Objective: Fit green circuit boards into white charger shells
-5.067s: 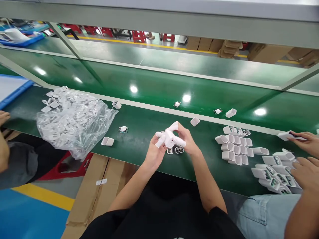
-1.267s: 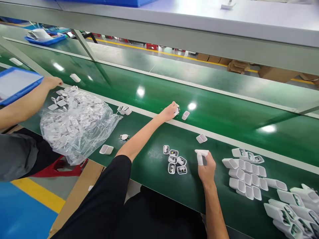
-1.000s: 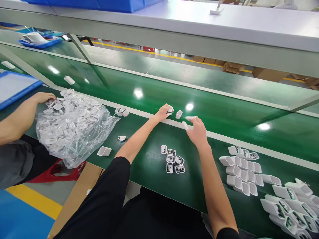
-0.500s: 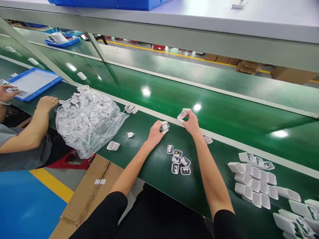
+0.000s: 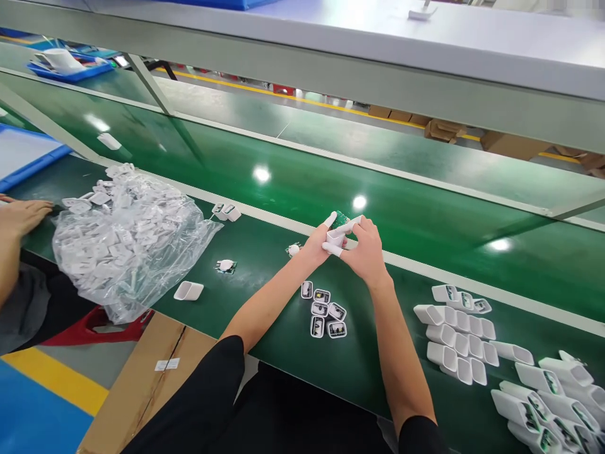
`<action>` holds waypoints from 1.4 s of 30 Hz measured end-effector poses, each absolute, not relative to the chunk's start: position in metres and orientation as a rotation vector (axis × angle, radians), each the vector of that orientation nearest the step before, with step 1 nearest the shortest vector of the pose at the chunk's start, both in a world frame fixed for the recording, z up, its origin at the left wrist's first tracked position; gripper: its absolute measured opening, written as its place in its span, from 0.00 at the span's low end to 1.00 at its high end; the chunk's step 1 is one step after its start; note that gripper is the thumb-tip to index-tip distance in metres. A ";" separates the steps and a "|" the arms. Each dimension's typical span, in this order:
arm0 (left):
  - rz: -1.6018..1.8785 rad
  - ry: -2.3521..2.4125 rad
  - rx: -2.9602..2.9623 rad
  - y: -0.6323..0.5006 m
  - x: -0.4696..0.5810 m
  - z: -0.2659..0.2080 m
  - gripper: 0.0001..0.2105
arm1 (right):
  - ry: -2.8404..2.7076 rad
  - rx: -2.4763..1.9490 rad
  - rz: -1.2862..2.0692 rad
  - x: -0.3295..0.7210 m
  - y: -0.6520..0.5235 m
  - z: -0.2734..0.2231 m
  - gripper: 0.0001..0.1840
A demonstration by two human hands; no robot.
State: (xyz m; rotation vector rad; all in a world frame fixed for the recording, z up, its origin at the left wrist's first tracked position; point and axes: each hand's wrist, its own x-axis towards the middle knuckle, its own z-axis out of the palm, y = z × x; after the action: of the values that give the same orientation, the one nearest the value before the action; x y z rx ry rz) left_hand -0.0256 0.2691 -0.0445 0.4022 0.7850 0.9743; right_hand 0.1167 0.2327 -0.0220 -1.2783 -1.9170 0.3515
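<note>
Left hand [image 5: 317, 244], head view: fingers narrowed on a green circuit board [image 5: 339, 219], which juts past a white-capped fingertip, away from the wearer
Right hand [image 5: 366, 251]: holding a white casing [image 5: 335, 238] between thumb and forefinger, both in white caps
Casing and board in hand: casing between the hands, nearer the wearer than the board; fingers overlap both, so contact between the two cannot be told
Loose boards: one [image 5: 293, 250] just beside the left wrist and partly behind it; another [image 5: 226, 266] farther left on the green bench [image 5: 259, 252]
Single casing [image 5: 189, 291]: lying on its side near the front edge, left of the left forearm
Filled casings [image 5: 319, 309]: six, clustered between the forearms, nearer the wearer than the hands
Hollow casings [image 5: 449, 337]: packed in rows right of the right forearm
Casings with boards [image 5: 543, 397]: heaped at the far right
Plastic bag [image 5: 137, 246]: full of white parts, at left; a co-worker's hand [image 5: 26, 214] beyond it
</note>
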 end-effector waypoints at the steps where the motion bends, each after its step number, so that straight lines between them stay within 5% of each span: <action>1: 0.967 0.778 0.428 0.269 -0.024 -0.042 0.21 | -1.882 -1.251 0.341 0.122 0.234 -0.022 0.18; 13: 0.908 0.694 1.037 0.253 -0.047 0.001 0.31 | -1.602 -0.915 0.546 0.151 0.235 -0.002 0.13; 23: 0.949 0.662 1.326 0.248 -0.054 0.013 0.24 | -1.545 -0.949 0.872 0.151 0.218 0.015 0.26; 27: 1.241 0.826 1.293 0.242 -0.050 0.014 0.25 | -1.500 -0.960 0.899 0.150 0.218 0.016 0.36; 33: 1.250 0.814 0.726 0.252 -0.042 0.009 0.36 | -1.434 -0.898 0.877 0.154 0.222 0.016 0.31; 42: 1.035 0.353 1.423 0.233 -0.070 0.024 0.26 | -1.444 -0.699 0.683 0.158 0.197 0.042 0.24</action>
State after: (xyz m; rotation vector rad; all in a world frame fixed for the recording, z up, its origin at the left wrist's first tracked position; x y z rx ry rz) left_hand -0.0699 0.2331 0.0240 1.4233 0.3528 1.0349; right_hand 0.1575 0.1973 0.0424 -0.6988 -1.4435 0.6831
